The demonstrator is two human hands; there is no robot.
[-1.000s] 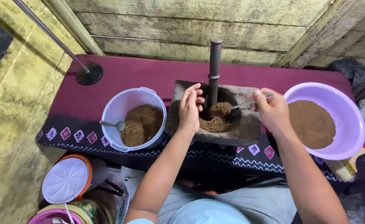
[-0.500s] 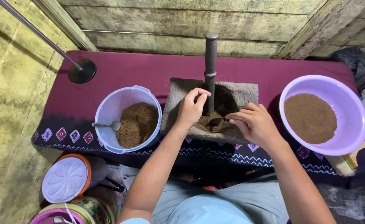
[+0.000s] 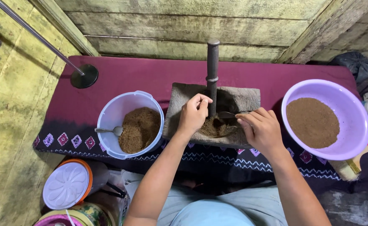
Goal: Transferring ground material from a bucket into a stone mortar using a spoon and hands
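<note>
The hollow of the stone mortar [image 3: 238,98] was largely covered by the two hands, so only part of the brown powder [image 3: 212,127] in it showed. The lower end of the dark pestle [image 3: 212,71] was hidden behind the left hand [image 3: 193,114]; the pestle stood upright in the mortar. A metal spoon [image 3: 228,114] lay at the mortar's hollow, its handle lost under the right hand [image 3: 262,130], and whether the fingers actually gripped it could not be made out.

The left hand was curled loosely, fingers bent in toward the pestle's shaft and just beside it; whether they closed on it was not clear. The right hand was half closed, knuckles up, fingers pointing left over the powder.

The mortar sat in the middle of the counter [image 3: 129,75], which was draped in a maroon cloth. To its left stood a pale blue bucket [image 3: 112,113] with brown powder and a second spoon [image 3: 107,130] inside. To its right stood a purple basin [image 3: 351,125] of finer powder. A white-lidded container [image 3: 66,186] was below the counter, at the lower left.
</note>
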